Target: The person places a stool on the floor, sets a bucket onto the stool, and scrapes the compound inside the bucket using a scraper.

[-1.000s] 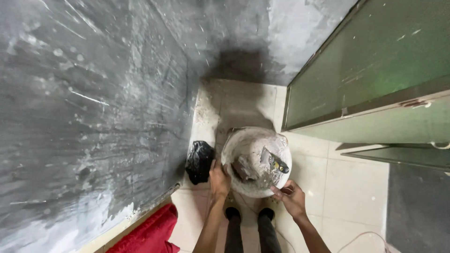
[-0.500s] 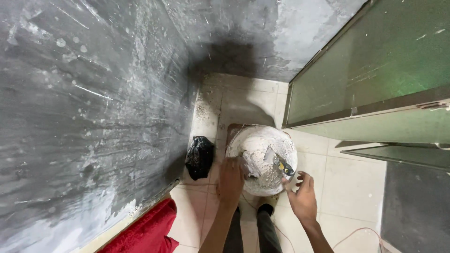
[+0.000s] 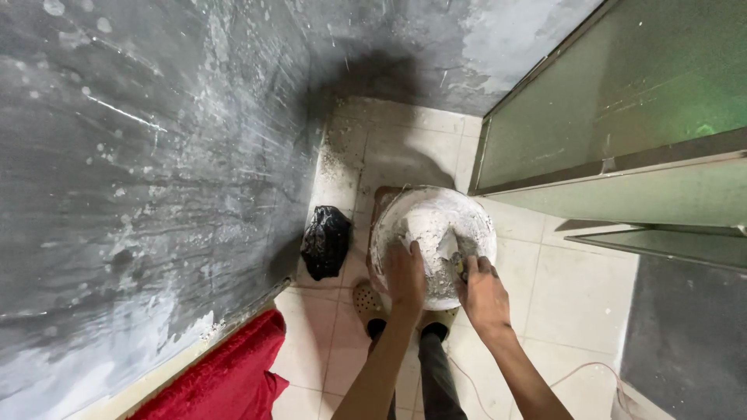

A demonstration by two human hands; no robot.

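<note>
Low in the middle of the frame, your left hand (image 3: 406, 274) reaches into the white bucket (image 3: 433, 243), fingers spread flat on the pale putty inside rather than gripping anything. Your right hand (image 3: 484, 294), just beside it, is closed around the handle of a putty knife (image 3: 454, 250), the blade dipped into the mix.

The bucket stands on the tiled floor (image 3: 580, 292) just ahead of your feet, right of the black plastic bag (image 3: 325, 241) and below the green glass door (image 3: 607, 101). The red cloth (image 3: 222, 373) lies at lower left, along the foot of the grey smeared wall (image 3: 140, 171).

Judging by the thick coat inside, the bucket is probably heavy for its size, and its smeared walls will be slippery. Take it by the rim with both hands. It is round and crusted white; whether it has a handle I cannot tell.
</note>
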